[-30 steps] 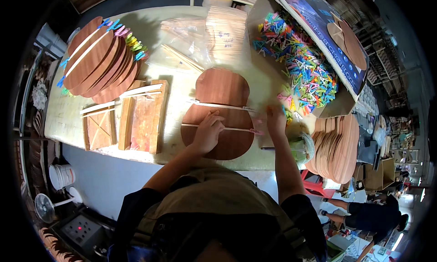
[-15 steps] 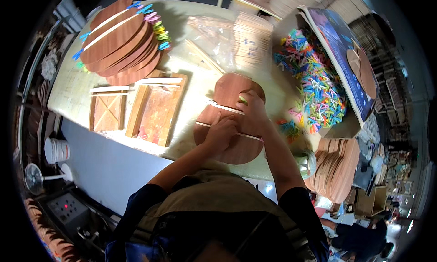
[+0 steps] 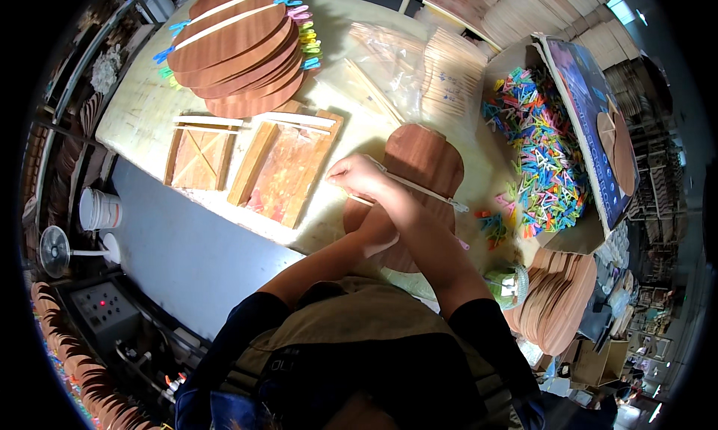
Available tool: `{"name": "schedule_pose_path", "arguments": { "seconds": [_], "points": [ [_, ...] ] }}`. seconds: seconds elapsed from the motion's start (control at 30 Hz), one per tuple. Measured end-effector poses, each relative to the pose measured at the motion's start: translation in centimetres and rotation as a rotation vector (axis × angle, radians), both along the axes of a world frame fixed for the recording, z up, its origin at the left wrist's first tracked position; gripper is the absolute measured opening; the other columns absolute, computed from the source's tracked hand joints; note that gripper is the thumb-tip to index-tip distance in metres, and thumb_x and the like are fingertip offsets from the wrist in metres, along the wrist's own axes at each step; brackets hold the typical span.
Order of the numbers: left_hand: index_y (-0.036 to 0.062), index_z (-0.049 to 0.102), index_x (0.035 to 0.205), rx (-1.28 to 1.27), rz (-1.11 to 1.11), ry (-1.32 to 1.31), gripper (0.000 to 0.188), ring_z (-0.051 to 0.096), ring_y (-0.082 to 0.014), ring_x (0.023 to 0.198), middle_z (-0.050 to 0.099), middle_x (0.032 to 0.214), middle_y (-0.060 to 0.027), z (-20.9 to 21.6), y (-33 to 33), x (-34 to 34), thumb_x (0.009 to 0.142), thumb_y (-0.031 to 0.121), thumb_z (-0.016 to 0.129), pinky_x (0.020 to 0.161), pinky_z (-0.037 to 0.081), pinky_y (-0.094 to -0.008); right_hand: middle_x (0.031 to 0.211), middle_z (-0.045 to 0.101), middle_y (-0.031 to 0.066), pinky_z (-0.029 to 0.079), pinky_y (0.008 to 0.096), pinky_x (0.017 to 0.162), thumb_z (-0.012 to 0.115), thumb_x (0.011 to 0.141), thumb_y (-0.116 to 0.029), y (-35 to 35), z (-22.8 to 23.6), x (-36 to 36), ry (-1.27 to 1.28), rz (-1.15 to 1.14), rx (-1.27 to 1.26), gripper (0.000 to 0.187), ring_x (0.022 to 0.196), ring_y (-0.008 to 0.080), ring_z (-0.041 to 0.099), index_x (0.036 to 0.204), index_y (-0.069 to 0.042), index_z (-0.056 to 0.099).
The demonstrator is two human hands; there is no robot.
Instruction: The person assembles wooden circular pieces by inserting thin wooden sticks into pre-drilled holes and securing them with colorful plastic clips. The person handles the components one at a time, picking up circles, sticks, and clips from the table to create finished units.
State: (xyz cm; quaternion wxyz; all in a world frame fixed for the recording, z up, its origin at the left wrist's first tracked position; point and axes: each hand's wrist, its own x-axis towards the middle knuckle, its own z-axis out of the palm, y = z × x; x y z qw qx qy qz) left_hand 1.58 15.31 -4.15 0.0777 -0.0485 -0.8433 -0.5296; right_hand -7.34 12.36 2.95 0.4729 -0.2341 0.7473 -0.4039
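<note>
A brown guitar-shaped wooden board (image 3: 426, 147) lies on the table before me, with pale wooden strips across it. One pale strip (image 3: 426, 190) has a whitish clip (image 3: 458, 206) at its right end; a pink clip (image 3: 463, 244) sits lower on the same edge. My right hand (image 3: 357, 176) reaches over to the board's left side, its fingers pinched together; what they hold is too small to make out. Below it my left hand (image 3: 380, 232) rests on the board, its fingers hidden behind my right forearm.
Stacked clipped boards (image 3: 239, 45) lie at the far left, near two wooden frames (image 3: 222, 164) (image 3: 254, 164) holding pale strips. Bagged wooden strips (image 3: 449, 71) lie behind. A cardboard box (image 3: 576, 239) of colourful clips stands right, loose clips (image 3: 493, 228) beside it. More boards (image 3: 557, 303) are stacked near right.
My right hand has moved from the board's upper right edge to its left side, crossing over my left hand. A whitish clip now shows at the strip's right end. The view has shifted.
</note>
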Motion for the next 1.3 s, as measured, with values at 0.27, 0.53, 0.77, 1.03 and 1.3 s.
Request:
{"name": "schedule_pose_path", "arguments": {
  "seconds": [0.27,0.53,0.77,1.03,1.3],
  "points": [
    [0.0032,0.055,0.098,0.069,-0.042,0.181,0.017,0.051,-0.0204,0.107,0.055,0.108,-0.0085,-1.5,0.6,0.0,0.083,0.008,0.048,0.090,0.040,-0.0349,0.065,0.059,0.0047,0.040,0.0247,0.041,0.065,0.079,-0.007,1.0,-1.0,-0.2,0.117,0.167,0.053,0.015,0.045,0.0078,0.048,0.093,-0.001,0.066],
    [0.0070,0.059,0.086,-0.288,0.090,0.390,0.014,0.054,-0.0284,0.102,0.057,0.105,-0.0130,4.7,-1.9,2.6,0.073,0.005,0.062,0.087,0.043,-0.0390,0.111,0.058,0.0071,0.048,0.0304,0.075,0.061,0.080,-0.006,30.3,8.1,-2.3,0.968,-0.912,-0.252,0.037,0.096,0.0194,0.057,0.117,-0.007,0.055],
    [0.0010,0.051,0.104,0.189,0.675,-0.241,0.033,0.057,-0.0271,0.089,0.057,0.098,-0.0130,-1.7,-4.3,10.1,0.075,0.008,0.067,0.076,0.046,-0.0360,0.095,0.064,0.0147,0.049,0.0411,0.079,0.073,0.062,-0.053,59.3,12.6,8.2,1.124,-1.376,1.880,0.066,0.089,0.0331,0.060,0.104,-0.003,0.062],
    [0.0013,0.053,0.106,0.963,0.300,-0.587,0.027,0.061,-0.0170,0.074,0.062,0.081,-0.0073,1.0,-7.7,11.0,0.081,0.006,0.062,0.068,0.051,-0.0292,0.085,0.065,0.0137,0.051,0.0430,0.074,0.070,0.063,-0.058,67.9,8.8,14.3,0.995,-1.134,1.699,0.066,0.080,0.0324,0.062,0.096,0.000,0.064],
    [0.0007,0.053,0.106,0.641,0.760,0.130,0.024,0.056,-0.0128,0.072,0.060,0.086,-0.0038,14.4,-21.6,3.3,0.083,0.003,0.058,0.069,0.048,-0.0271,0.075,0.067,0.0128,0.052,0.0449,0.068,0.067,0.063,-0.063,66.4,9.9,17.3,1.053,-1.088,1.743,0.070,0.071,0.0316,0.064,0.087,0.003,0.067]
  ]
}}
